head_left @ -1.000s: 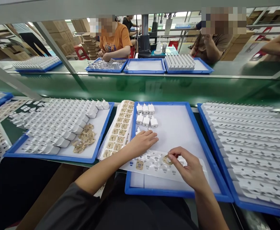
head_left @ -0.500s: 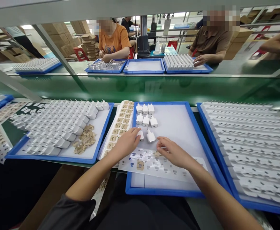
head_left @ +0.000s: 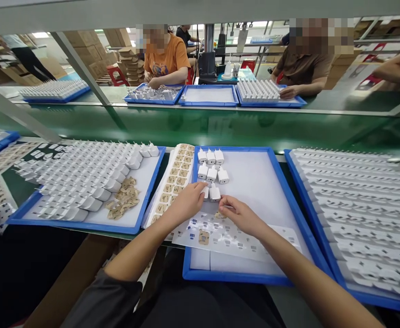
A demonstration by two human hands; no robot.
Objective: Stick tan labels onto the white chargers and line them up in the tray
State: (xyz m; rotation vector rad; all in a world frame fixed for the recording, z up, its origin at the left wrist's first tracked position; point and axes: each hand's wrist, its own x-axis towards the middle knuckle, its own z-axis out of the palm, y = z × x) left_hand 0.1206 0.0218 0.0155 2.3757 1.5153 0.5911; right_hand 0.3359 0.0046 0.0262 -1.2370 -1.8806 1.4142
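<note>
One left hand [head_left: 188,202] and one right hand [head_left: 240,216] are close to each other above the middle tray [head_left: 234,275]. The left hand has its thumb and first finger spread at a white charger which it partly covers; whether it grips this charger I cannot tell. The right hand has bent fingers, and their tips are at the lower right side of the neighbouring charger [head_left: 215,193]. Just under these fingers a small tan piece [head_left: 220,214] is seen, but I cannot tell if they pinch it.

Both chargers form the third row near the tray's left edge. Six more chargers [head_left: 211,173] stand behind them, in two rows of three, up to the far left corner, with pins upward. Nearer to the person, a thin sheet [head_left: 234,239] lies across the tray and passes over its left edge; one tan sticker [head_left: 204,237] is on it.

Along the left edge lies a pile of sticker sheets [head_left: 175,180]. Further left, another tray [head_left: 145,177] carries many chargers, with tan scraps [head_left: 122,200] near its right edge. To the right, a third tray [head_left: 374,300] is filled with rows of chargers.
</note>
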